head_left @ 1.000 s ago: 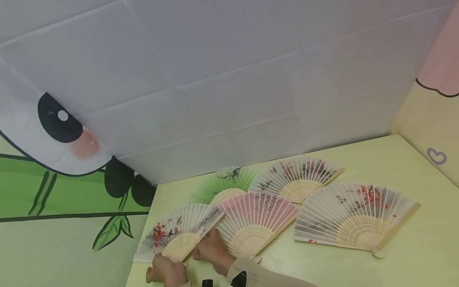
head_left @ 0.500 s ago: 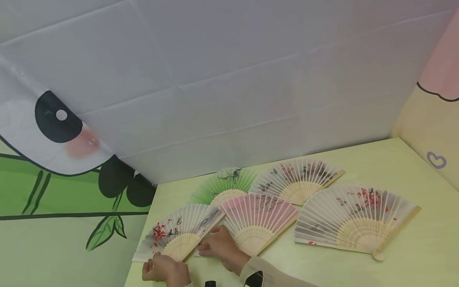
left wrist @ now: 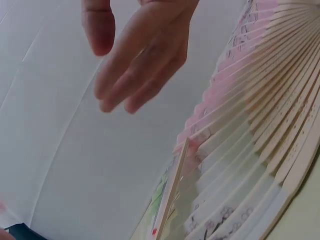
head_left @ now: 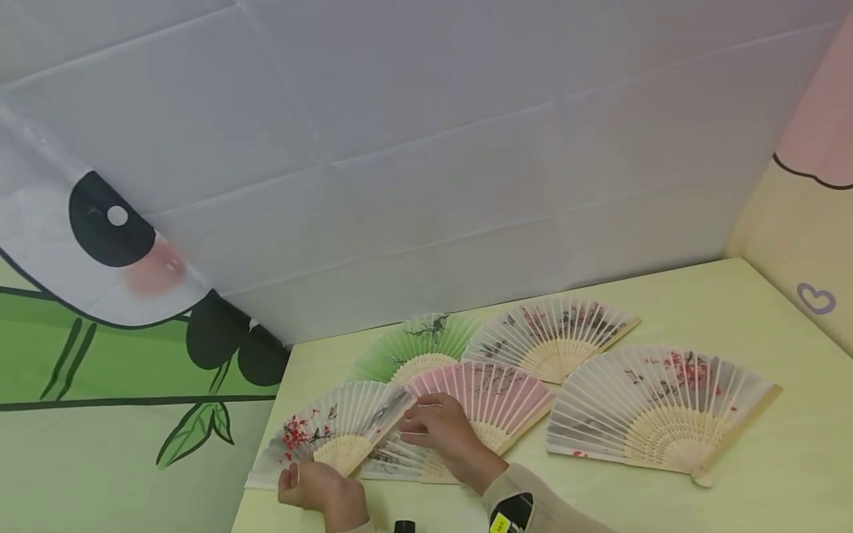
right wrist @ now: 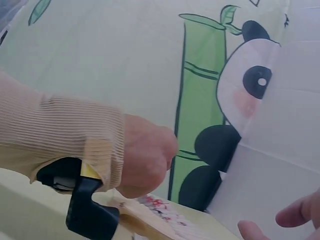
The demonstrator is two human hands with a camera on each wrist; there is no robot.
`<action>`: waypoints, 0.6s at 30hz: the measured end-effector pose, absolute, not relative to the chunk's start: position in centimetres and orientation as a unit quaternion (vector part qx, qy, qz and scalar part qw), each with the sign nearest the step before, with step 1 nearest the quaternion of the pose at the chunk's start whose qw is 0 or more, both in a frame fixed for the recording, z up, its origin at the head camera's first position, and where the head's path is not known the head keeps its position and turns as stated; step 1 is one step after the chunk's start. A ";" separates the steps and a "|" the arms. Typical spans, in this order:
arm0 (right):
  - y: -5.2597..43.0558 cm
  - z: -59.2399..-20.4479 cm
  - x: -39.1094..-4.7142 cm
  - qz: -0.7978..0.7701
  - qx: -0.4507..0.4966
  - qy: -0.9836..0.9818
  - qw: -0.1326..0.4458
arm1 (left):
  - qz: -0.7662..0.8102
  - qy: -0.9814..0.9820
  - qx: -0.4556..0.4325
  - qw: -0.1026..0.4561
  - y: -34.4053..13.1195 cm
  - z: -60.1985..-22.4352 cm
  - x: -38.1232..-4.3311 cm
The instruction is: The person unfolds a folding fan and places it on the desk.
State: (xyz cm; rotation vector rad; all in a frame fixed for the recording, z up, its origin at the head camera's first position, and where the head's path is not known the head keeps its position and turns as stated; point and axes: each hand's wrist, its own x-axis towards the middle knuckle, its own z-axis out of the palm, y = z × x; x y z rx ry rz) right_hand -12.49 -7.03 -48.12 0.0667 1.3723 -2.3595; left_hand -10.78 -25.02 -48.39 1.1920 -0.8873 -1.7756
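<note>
In the head view, a white folding fan (head_left: 333, 426) with red blossoms lies spread at the table's left front. My left hand (head_left: 320, 492) is at its lower edge with curled fingers, gripping it there; the fingertips are hidden. The right wrist view shows this left hand (right wrist: 147, 157) as a fist above the fan. My right hand (head_left: 443, 437) hovers between this fan and a spread pink-and-white fan (head_left: 489, 381), partly covering the latter. Its fingers are loosely bent with nothing between them, and the left wrist view shows this right hand (left wrist: 145, 60) apart from the fans.
A green fan (head_left: 426, 340) and a white fan with dark blossoms (head_left: 556, 337) lie spread behind. A larger grey-white fan (head_left: 660, 403) lies at right. The pale table (head_left: 753, 303) meets a white cloth wall (head_left: 426, 185). A small black object (head_left: 404, 526) shows at the bottom edge.
My right hand has let go of the white fan's right edge and moved up and right over the pink one. My left hand has shifted slightly right, the fan's base moving a little with it.
</note>
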 end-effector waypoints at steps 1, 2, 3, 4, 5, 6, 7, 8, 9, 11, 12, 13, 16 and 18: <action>-6.5 -48.0 -12.6 -0.846 0.024 0.493 0.203 | -0.704 -0.354 0.467 0.401 -24.8 -48.4 -10.9; -6.1 -47.9 -12.6 -0.846 0.023 0.494 0.201 | -0.706 -0.358 0.463 0.399 -24.6 -48.4 -11.0; -5.6 -47.8 -12.7 -0.847 0.023 0.493 0.199 | -0.708 -0.364 0.460 0.393 -24.3 -48.5 -11.1; -5.2 -47.8 -12.8 -0.848 0.023 0.492 0.196 | -0.710 -0.372 0.456 0.388 -24.0 -48.5 -11.2; -4.7 -47.7 -12.9 -0.849 0.023 0.492 0.193 | -0.711 -0.381 0.456 0.377 -23.8 -48.6 -11.2; -4.3 -47.6 -13.0 -0.849 0.024 0.492 0.190 | -0.710 -0.389 0.455 0.370 -23.5 -48.6 -11.3; -3.9 -47.7 -13.0 -0.850 0.023 0.492 0.187 | -0.711 -0.393 0.452 0.369 -23.2 -48.7 -11.4; -3.4 -47.7 -13.1 -0.850 0.023 0.493 0.183 | -0.713 -0.397 0.448 0.364 -23.0 -48.7 -11.5; -3.0 -47.7 -13.1 -0.850 0.024 0.495 0.181 | -0.716 -0.400 0.444 0.362 -22.7 -48.8 -11.6; -2.2 -47.7 -13.2 -0.849 0.027 0.497 0.176 | -0.718 -0.404 0.437 0.362 -22.2 -48.8 -11.7; -1.8 -47.7 -13.2 -0.849 0.030 0.498 0.174 | -0.719 -0.407 0.431 0.363 -21.9 -48.8 -11.8; -1.5 -47.7 -13.2 -0.849 0.032 0.499 0.170 | -0.721 -0.409 0.426 0.363 -21.6 -48.8 -11.9; -0.6 -47.7 -13.3 -0.851 0.039 0.499 0.157 | -0.719 -0.421 0.417 0.363 -20.6 -48.8 -12.1; 0.0 -47.7 -13.2 -0.853 0.045 0.499 0.145 | -0.718 -0.432 0.411 0.360 -20.0 -48.9 -12.2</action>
